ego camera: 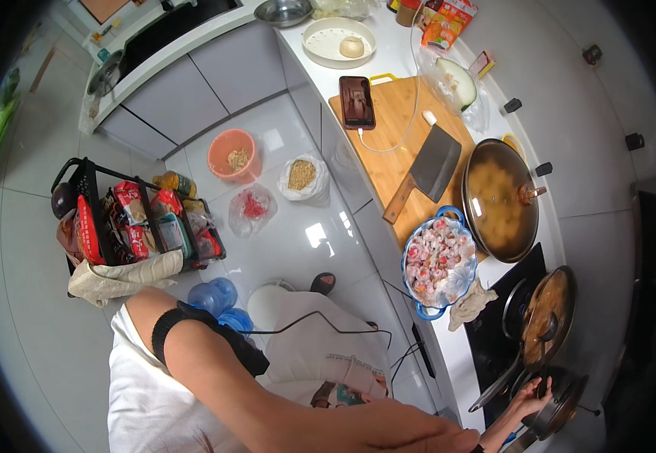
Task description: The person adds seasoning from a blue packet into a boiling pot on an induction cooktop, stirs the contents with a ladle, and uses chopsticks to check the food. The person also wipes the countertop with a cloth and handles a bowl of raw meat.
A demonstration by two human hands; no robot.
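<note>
My right hand (530, 396), low at the right, grips the dark handle of a ladle (548, 328). The ladle's bowl rests in brown liquid inside a long-handled pan (562, 289) on the black cooktop (483, 354). Close to the camera, my left hand (418, 427) reaches across the bottom of the view; its fingers are partly cut off, and a small dark thing shows at their tips. Just below the pan is a dark pot (562, 405), partly hidden by my right hand. Beside the cooktop stands a large glass-lidded pan (500, 201) with yellowish food inside.
A cleaver (435, 164) and a plugged-in phone (356, 103) lie on the wooden cutting board (387, 96). A blue-rimmed dish (440, 263) of whitish-red food overlaps its near end, beside a cloth (472, 306). On the floor are a black basket (96, 209), an orange bucket (234, 156) and blue bottles (214, 297).
</note>
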